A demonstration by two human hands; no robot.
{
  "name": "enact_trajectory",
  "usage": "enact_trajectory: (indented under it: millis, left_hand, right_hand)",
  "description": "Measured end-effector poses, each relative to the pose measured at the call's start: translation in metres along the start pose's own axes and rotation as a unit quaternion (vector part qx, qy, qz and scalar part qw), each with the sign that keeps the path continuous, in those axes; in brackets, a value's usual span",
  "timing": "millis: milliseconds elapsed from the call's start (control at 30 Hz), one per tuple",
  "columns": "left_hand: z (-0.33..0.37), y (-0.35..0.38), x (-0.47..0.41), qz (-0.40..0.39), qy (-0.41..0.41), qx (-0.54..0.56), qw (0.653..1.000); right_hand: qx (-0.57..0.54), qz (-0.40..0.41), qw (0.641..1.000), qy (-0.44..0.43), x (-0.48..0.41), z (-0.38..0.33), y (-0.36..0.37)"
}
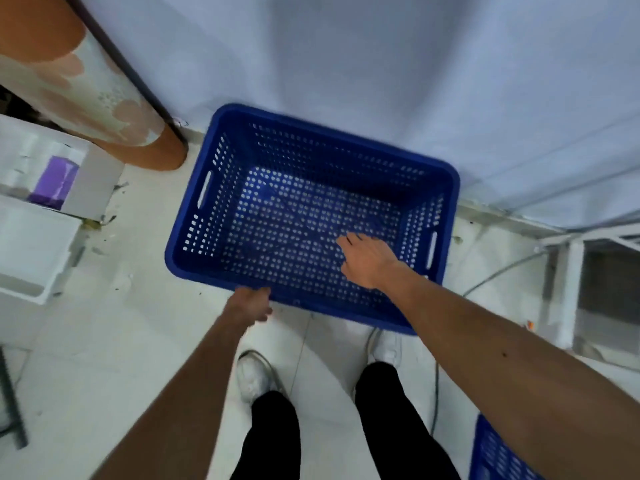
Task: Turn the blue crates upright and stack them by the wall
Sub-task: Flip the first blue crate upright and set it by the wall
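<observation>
A blue perforated crate [277, 168] stands upright on the floor, its far side against the pale wall [381, 64]. My left hand [251, 303] is at the crate's near rim, fingers curled against its edge. My right hand [367, 258] hovers over the crate's inside with fingers spread and holds nothing. A second blue crate [498, 452] shows only a corner at the bottom right, behind my right forearm.
An orange and floral curtain [79, 81] hangs at the left. White boxes [31, 251] and a purple item [57, 181] sit at the far left. A white metal frame [568, 282] and a grey cable [498, 275] lie at the right. My feet stand just before the crate.
</observation>
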State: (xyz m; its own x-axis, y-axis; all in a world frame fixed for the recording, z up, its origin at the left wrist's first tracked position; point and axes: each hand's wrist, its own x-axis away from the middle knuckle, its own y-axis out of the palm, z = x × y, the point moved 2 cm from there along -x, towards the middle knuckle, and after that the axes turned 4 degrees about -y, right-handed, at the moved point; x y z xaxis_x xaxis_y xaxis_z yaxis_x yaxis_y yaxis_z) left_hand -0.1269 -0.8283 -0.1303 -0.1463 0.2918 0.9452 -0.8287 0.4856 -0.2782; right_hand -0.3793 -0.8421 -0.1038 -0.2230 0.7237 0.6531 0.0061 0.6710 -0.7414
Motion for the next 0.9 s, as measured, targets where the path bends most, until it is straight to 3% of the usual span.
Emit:
enact_trajectory:
  millis: [233,400,767,900]
  left_hand:
    - [0.031,-0.057,0.098,0.016,0.099,-0.120,0.988]
    - [0.044,-0.077,0.197,0.052,0.169,-0.278,0.944]
    - [0.039,-0.062,0.341,0.045,0.252,-0.372,0.892]
    - [0.037,-0.033,0.383,0.018,0.310,-0.450,0.837]
  right_hand:
    - [-0.036,-0.009,0.999,0.037,0.096,-0.034,-0.054]
    - [-0.070,0.005,0.994,0.085,0.183,-0.059,-0.087]
    - [-0.248,0.061,0.943,0.215,0.330,-0.131,-0.112]
    - [-0.258,0.093,0.926,0.258,0.387,-0.143,-0.120]
